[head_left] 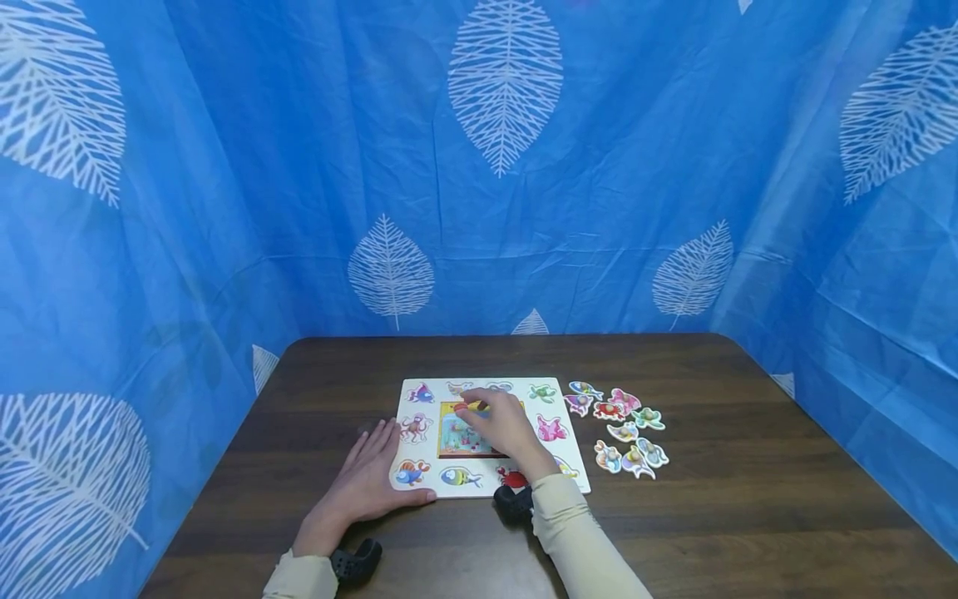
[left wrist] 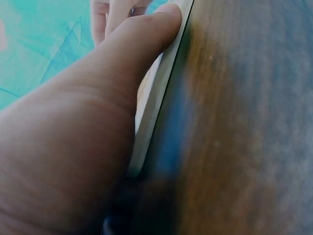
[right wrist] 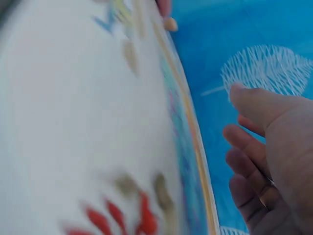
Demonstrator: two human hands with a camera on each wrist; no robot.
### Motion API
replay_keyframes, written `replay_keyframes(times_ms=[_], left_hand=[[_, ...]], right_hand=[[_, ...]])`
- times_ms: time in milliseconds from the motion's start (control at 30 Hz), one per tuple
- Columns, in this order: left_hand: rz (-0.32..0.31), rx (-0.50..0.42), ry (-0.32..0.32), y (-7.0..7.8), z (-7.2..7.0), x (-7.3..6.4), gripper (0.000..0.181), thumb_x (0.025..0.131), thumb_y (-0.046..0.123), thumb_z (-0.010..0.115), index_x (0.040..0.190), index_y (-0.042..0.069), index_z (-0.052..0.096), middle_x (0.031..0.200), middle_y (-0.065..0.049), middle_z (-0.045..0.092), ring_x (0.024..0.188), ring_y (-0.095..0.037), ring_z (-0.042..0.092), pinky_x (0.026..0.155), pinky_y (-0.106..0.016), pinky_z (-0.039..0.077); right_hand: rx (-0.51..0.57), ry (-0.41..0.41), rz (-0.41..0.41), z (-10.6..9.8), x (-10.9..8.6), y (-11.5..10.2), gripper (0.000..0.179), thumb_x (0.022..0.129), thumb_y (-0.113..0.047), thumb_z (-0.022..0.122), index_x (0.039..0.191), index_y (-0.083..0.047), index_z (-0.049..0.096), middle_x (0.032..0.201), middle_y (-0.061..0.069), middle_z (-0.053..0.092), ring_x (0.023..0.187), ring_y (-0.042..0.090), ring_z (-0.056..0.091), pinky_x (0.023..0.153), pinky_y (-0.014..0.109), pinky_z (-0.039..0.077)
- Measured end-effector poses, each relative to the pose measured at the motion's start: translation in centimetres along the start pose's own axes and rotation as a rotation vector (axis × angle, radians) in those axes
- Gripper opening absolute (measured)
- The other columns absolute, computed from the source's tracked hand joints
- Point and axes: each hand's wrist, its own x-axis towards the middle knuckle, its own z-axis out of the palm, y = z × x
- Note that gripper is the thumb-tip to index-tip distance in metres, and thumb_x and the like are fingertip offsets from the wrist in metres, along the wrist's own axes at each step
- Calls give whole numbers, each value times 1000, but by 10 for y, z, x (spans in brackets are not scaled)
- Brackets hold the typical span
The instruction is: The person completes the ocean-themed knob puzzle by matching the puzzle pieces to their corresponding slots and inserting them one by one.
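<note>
A white puzzle board (head_left: 479, 492) with colourful sea creatures around a framed central picture lies on the table. My left hand (head_left: 372, 470) rests at its left side, fingers stretched along that edge and thumb (left wrist: 164, 24) at the near edge. Over the central picture is my right hand (head_left: 499, 424), its fingers loosely bent. Nothing shows between those fingers (right wrist: 249, 147) in the right wrist view. An octopus (head_left: 415, 428) lies beside the left fingertips. A small wooden knob (right wrist: 170, 24) stands up from the board. The right forearm partly hides the red crab (head_left: 512, 477).
Several loose sea-creature pieces with knobs, among them a red crab piece (head_left: 609, 411) and a green turtle piece (head_left: 648, 418), lie right of the board. They rest on a dark wooden table (head_left: 748, 499). A blue curtain with white leaves (head_left: 591, 208) hangs behind and at both sides.
</note>
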Motion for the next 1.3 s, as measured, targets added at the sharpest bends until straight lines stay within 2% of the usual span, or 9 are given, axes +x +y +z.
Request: replay_keyframes(times_ms=[267,567,800,933,1100,1300], left_hand=[[-9,3,-4,1,0,0,132,72,80,73,161,-4,23,170,-22,19,159,-40,13,128,-60,10],[10,13,13,0,1,0,135,72,82,72,161,-5,22,170,-23,19,159,-40,13,128,-59,10],[5,7,10,2,1,0,134,72,81,72,161,-5,21,170,-23,18,159,-40,13,128,-58,10],[3,3,7,2,0,-1,133,72,81,73,161,-5,21,171,-22,17,159,-39,12,128,-58,9],[8,4,12,2,1,-1,133,73,80,73,161,-5,22,170,-22,18,159,-40,13,128,-58,10],[6,-2,18,0,2,-2,133,72,80,73,161,-5,23,170,-22,19,159,-40,13,128,-59,10]], right_hand=[[0,73,31,-20,2,19,35,96,-30,76,128,-15,73,126,4,74,117,25,67,101,47,53],[26,129,98,-40,-3,37,37,96,-30,75,129,-14,73,123,5,74,110,25,67,94,46,54],[-61,156,100,-54,-6,56,36,95,-27,76,127,-11,73,122,8,75,112,30,68,95,49,54],[-73,173,102,-65,-12,68,36,95,-23,76,127,-7,72,121,13,75,112,34,69,97,52,54],[-127,193,168,-76,-18,81,36,97,-22,73,129,-7,71,122,15,74,111,35,66,95,54,54],[-177,260,216,-83,-21,93,32,97,-18,71,126,-4,72,119,20,73,113,39,64,95,55,53]])
